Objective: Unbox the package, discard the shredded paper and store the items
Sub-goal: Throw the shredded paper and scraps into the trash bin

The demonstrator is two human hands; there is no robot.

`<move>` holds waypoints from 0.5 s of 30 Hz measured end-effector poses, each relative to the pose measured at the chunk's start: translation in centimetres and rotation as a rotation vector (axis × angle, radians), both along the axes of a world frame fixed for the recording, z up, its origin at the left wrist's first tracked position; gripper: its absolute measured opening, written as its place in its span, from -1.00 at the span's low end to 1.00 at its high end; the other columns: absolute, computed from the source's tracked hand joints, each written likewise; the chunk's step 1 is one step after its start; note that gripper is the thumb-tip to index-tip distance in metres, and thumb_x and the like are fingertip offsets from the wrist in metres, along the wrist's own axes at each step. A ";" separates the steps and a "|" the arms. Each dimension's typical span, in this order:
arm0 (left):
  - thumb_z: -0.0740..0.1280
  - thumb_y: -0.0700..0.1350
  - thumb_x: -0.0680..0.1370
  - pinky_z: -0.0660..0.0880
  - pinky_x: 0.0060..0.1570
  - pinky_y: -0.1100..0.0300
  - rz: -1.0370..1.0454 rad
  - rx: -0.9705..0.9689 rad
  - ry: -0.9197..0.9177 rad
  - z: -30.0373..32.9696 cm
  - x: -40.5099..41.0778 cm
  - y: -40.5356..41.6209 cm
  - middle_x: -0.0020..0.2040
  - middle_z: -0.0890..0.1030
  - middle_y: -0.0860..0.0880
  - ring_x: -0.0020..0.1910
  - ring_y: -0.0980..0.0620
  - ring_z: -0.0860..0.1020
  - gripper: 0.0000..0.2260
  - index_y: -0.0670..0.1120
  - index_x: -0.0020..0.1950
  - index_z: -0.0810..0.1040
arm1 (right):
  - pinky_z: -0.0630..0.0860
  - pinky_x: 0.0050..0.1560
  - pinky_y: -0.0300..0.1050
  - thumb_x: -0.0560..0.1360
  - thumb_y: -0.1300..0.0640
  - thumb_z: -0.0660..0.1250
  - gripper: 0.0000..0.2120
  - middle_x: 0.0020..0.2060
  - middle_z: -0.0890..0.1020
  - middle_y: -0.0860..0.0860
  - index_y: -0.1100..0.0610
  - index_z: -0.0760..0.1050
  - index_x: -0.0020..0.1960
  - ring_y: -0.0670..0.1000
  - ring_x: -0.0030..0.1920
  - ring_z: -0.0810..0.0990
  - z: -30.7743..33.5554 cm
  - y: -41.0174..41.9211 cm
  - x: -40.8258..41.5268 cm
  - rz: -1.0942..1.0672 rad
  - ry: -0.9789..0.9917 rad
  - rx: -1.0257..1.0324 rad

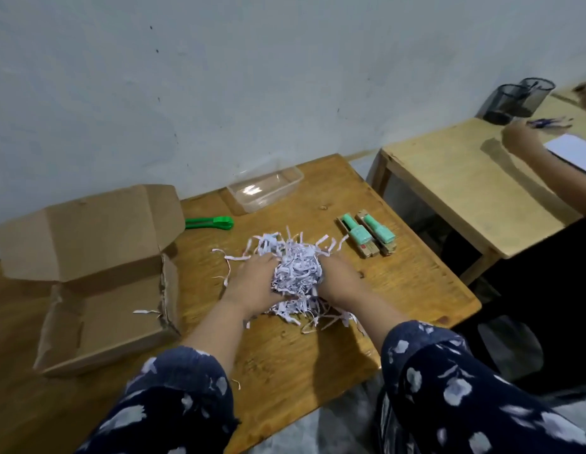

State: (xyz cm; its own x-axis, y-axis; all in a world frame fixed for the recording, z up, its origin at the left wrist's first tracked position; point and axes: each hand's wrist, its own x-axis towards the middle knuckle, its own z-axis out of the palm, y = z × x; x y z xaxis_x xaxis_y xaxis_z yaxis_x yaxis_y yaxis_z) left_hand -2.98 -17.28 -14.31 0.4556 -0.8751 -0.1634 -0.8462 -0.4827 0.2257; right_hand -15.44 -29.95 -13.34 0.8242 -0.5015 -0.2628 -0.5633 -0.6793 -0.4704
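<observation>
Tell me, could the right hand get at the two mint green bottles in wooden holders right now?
Probably not at once: the right hand is gripping the white shredded paper. The mint green bottles lie just beyond it with bare table between.

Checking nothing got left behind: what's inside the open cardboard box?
Inside the cardboard box only one stray shredded strip shows on its bare floor. The near wall hides the bottom edge behind it.

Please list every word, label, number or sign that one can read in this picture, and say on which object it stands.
None can be read.
Shredded paper: dark specks, perhaps print, too small and blurred to read.
Two green-capped items: a small red mark on the left one, illegible.
Cardboard box: no print visible.
</observation>
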 end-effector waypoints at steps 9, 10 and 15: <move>0.42 -0.15 0.49 0.37 0.32 0.02 0.152 -0.290 0.125 6.1 1.1 2.1 0.41 0.45 -0.04 0.35 -0.07 0.43 -0.48 -0.03 0.43 0.39 | 0.39 0.04 -0.18 0.44 0.18 0.43 -0.49 0.22 0.58 0.09 0.13 0.39 0.36 0.14 0.20 0.54 5.0 -1.1 0.1 -0.121 -0.287 0.069; 0.41 -0.17 0.50 0.33 0.36 0.03 0.133 -0.304 0.124 7.1 1.0 2.3 0.44 0.41 -0.05 0.40 -0.07 0.38 -0.45 -0.05 0.46 0.35 | 0.40 0.07 -0.17 0.42 0.15 0.45 -0.44 0.24 0.57 0.09 0.13 0.38 0.38 0.14 0.23 0.53 5.7 -1.1 0.0 -0.121 -0.293 0.045; 0.51 0.04 0.36 0.24 0.44 -0.01 0.020 -0.402 0.299 11.4 -1.2 2.2 0.50 0.31 -0.04 0.46 -0.05 0.29 -0.16 0.02 0.54 0.15 | 0.42 0.18 -0.12 0.37 0.09 0.49 -0.39 0.28 0.56 0.09 0.15 0.41 0.37 0.13 0.28 0.51 9.4 -0.6 -1.4 -0.179 -0.372 -0.007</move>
